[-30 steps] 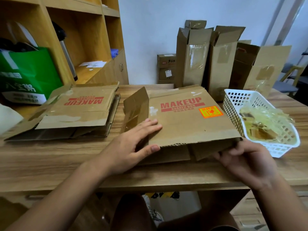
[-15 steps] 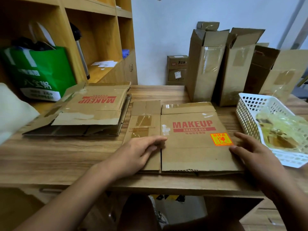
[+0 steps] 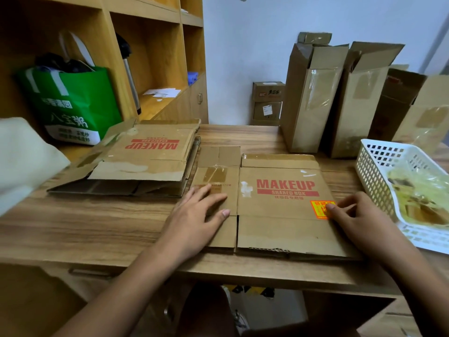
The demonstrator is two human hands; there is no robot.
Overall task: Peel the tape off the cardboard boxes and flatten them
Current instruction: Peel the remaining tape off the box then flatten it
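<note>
Pressing it flat, is that the picture? (Desk)

Yes. A person's left hand [image 3: 199, 215] lies palm down, fingers straight and spread, on the narrow side panel of a collapsed MAKEUP box [image 3: 286, 215] near the front edge of the table [image 3: 97, 229]. The right hand [image 3: 357, 220] rests on the box's right edge, fingers loosely bent, thumb tip on the orange sticker [image 3: 319, 210]. It grips nothing that I can see. (Photographer)

Why a hand at each end? (Desk)

My reading: corrugated board springs back along its creases, so weight on both sides keeps the panels down. (Photographer)

And the things round it? (Desk)

A stack of flattened boxes [image 3: 150, 159] lies just beside it on the left, likely the finished pile. A white plastic basket [image 3: 374, 173] stands close to the right hand and holds crumpled peeled tape [image 3: 418, 193], probably placed there so strips can be dropped in without a stretch. Upright boxes [image 3: 313, 105] stand along the far edge with clear tape on their faces, apparently waiting their turn. (Photographer)

Is this one finished? (Desk)

Flattened, I'd say. But a brown tape strip [image 3: 215, 175] shows on the side panel beyond the left fingers, so peeling may not be complete. (Photographer)
</note>
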